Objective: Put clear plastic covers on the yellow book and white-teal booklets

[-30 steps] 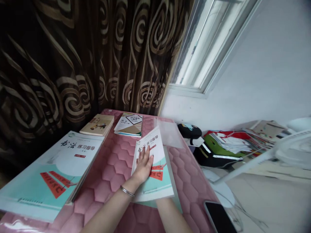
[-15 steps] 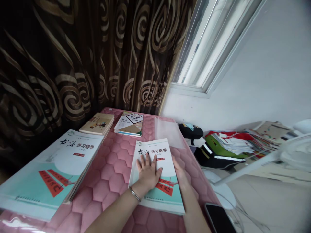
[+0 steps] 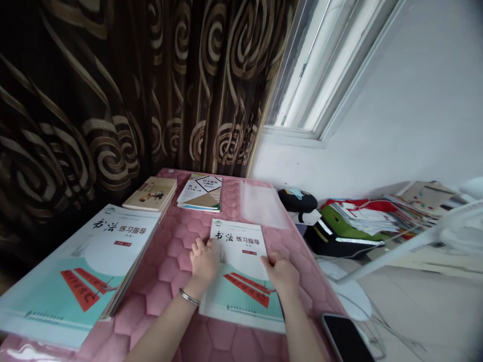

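A calligraphy workbook (image 3: 245, 271) with a white and teal cover and red strips lies face up in front of me. My left hand (image 3: 204, 264), wearing a silver bangle, is curled at its left edge. My right hand (image 3: 281, 274) grips the right edge, thumb on the cover and fingers tucked beneath. On the left, a matching workbook (image 3: 86, 266) tops a stack of books. Behind that stack is a pile with a tan cover (image 3: 150, 193), and to its right lie a few white and brown books (image 3: 199, 192).
Everything rests on a pink quilted table cover (image 3: 171, 261). A translucent sheet (image 3: 260, 203) lies at the back right and a phone (image 3: 345, 337) near the right edge. Beyond the table stand a white fan (image 3: 407, 241) and a black and green bag (image 3: 335, 231). A dark curtain (image 3: 181, 90) hangs behind.
My left hand has slid off the middle of the cover to the book's left edge. My right hand has brought its thumb over the right edge. The book has barely moved.
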The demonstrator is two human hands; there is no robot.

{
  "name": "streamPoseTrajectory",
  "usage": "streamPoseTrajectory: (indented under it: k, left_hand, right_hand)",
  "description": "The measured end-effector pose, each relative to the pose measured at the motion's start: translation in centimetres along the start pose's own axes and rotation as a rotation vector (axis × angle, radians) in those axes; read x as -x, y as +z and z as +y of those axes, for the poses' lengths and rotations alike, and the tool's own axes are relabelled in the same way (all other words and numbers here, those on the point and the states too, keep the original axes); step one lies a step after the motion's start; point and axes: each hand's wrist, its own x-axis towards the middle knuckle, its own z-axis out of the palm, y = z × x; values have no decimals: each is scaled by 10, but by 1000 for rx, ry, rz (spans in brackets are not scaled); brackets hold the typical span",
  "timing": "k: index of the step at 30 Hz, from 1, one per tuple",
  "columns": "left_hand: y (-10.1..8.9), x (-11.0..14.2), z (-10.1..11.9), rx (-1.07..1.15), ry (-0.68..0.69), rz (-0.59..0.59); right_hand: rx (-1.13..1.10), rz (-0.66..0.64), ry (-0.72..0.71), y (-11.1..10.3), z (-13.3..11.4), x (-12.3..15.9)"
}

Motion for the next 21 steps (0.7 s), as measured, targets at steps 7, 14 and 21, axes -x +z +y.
streamPoseTrajectory:
  k: [7, 14, 21]
  left_hand:
    - [-7, -14, -9, 209, 46, -122]
    - [-16, -27, -32, 263, 18, -152]
    - [-19, -26, -63, -57, 0, -71]
  right_hand:
    - [-29, -29, -77, 6, -1, 0]
    - [-189, -80, -249, 18, -20, 2]
    - [-112, -140, -259, 30, -51, 6]
